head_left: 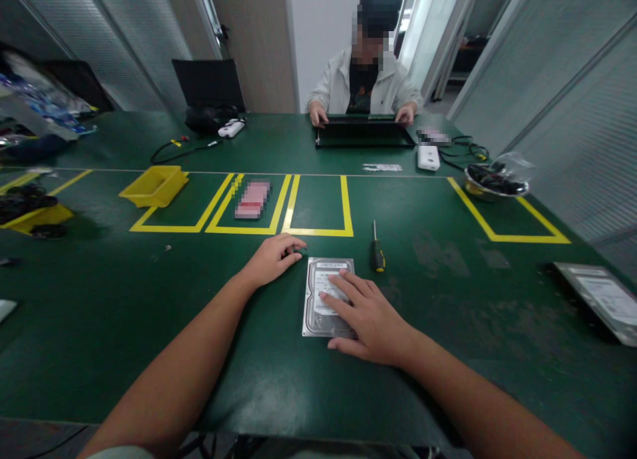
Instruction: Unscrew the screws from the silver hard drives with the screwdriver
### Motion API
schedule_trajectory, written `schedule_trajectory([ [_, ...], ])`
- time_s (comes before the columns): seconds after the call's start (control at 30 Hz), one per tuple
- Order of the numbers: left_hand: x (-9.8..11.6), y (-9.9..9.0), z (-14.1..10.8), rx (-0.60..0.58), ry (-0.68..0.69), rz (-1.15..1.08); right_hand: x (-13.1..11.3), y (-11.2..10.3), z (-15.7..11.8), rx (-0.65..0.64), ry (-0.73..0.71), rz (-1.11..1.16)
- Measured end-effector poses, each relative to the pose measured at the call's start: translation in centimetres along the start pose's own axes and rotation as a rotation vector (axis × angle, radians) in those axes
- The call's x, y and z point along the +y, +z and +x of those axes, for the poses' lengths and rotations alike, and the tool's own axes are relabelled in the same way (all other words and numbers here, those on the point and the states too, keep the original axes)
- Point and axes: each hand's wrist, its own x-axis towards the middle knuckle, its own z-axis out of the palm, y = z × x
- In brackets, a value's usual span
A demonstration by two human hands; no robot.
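Note:
A silver hard drive [313, 316] with a white label lies flat on the green table in front of me. My right hand [365, 313] rests on its right side, fingers spread over the label and thumb at the near edge. Just beyond the drive's far left corner, my left hand [276, 259] is curled, with thumb and forefinger close together. A tiny dark speck shows at those fingertips, too small to name. To the right of the drive lies a screwdriver [379, 257] with a black and yellow handle, its shaft pointing away from me.
Yellow tape [318, 233] marks boxes across the table, with a blurred pink item [253, 200] and a yellow bin [156, 186] on the left. Another hard drive [604, 300] lies far right, a metal bowl [496, 182] behind it. Opposite, a person [365, 81] holds a black panel [365, 134].

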Motion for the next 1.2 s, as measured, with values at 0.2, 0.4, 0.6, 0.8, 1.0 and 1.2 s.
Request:
schedule_trajectory([
  [0.2, 0.2, 1.0, 1.0, 0.04, -0.002, 0.147, 0.0, 0.0, 0.1, -0.003, 0.003, 0.004],
  [0.4, -0.2, 1.2, 1.6, 0.027, 0.017, 0.175, 0.0, 0.0, 0.0, 0.003, -0.001, 0.001],
  [0.6, 0.1, 1.4, 1.6, 0.007, 0.032, 0.235, 0.0, -0.1, 0.1, -0.016, 0.006, 0.001],
  [0.8, 0.0, 1.4, 1.4, 0.024, 0.04, 0.227, 0.0, 0.0, 0.1, -0.013, 0.007, -0.002],
  [1.0, -0.3, 1.1, 1.2, 0.015, 0.012, 0.121, -0.1, 0.1, 0.1, -0.007, -0.003, -0.005],
  [1.2, 0.1, 1.2, 1.3, -0.002, -0.002, 0.164, 0.0, 0.1, 0.1, -0.001, -0.004, -0.003],
])
